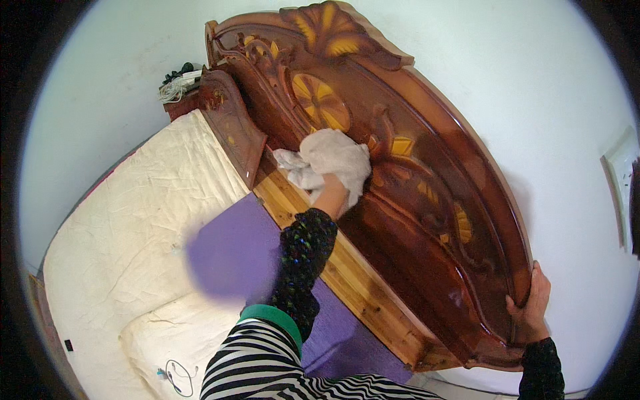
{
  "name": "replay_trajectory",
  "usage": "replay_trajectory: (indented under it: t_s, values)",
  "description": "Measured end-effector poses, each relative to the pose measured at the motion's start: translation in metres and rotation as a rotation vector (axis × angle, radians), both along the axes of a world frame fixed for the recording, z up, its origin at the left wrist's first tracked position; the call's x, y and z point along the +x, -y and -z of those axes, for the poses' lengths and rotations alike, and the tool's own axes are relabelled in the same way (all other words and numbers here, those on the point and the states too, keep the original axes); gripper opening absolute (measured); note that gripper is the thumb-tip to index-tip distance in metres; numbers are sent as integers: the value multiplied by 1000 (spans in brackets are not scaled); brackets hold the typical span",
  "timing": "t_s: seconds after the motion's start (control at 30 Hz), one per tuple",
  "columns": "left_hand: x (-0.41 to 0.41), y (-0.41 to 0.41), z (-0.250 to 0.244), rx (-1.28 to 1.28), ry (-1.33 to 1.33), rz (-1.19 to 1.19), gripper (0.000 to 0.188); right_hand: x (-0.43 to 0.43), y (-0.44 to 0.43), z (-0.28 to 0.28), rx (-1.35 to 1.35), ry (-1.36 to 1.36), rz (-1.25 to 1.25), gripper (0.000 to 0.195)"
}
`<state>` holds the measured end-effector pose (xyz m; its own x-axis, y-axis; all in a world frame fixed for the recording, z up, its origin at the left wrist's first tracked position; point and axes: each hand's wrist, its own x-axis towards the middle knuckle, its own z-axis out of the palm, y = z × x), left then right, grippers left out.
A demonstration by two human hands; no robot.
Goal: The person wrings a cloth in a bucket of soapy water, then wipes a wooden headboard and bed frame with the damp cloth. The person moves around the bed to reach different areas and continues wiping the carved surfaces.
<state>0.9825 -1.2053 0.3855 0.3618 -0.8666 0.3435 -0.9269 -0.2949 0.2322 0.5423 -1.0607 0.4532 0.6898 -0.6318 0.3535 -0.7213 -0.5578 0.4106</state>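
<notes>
A carved, varnished wooden headboard point(425, 125) with yellow inlaid flowers leans across the view against a white wall. My left hand point(332, 194) presses a bunched whitish cloth point(337, 155) onto its middle, near the round inlay; the cloth hides my fingers. One loose end of the cloth hangs to the left, by the small carved side panel point(232, 125). At the lower right end of the headboard, my right hand point(532, 302) grips the outer edge, thumb on the front face. Dark glittery sleeve covers are on both forearms.
A cream-covered mattress point(125, 225) lies at the left, with a thin cable point(180, 377) on it. Beside it are a purple panel point(345, 340) and a bare wooden rail point(370, 295) along the headboard's foot. Bundled white cord point(172, 91) sits on a ledge at upper left.
</notes>
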Motion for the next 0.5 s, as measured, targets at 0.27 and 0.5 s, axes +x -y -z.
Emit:
replay_trajectory:
  t_s: [0.27, 0.5]
  values:
    - [38, 24, 102, -399, -285, 277, 23, -9, 0, 2, -8, -18, 34, 83]
    - [133, 87, 130, -384, -236, 259, 26, -20, -2, 6, 74, 15, 115, 94]
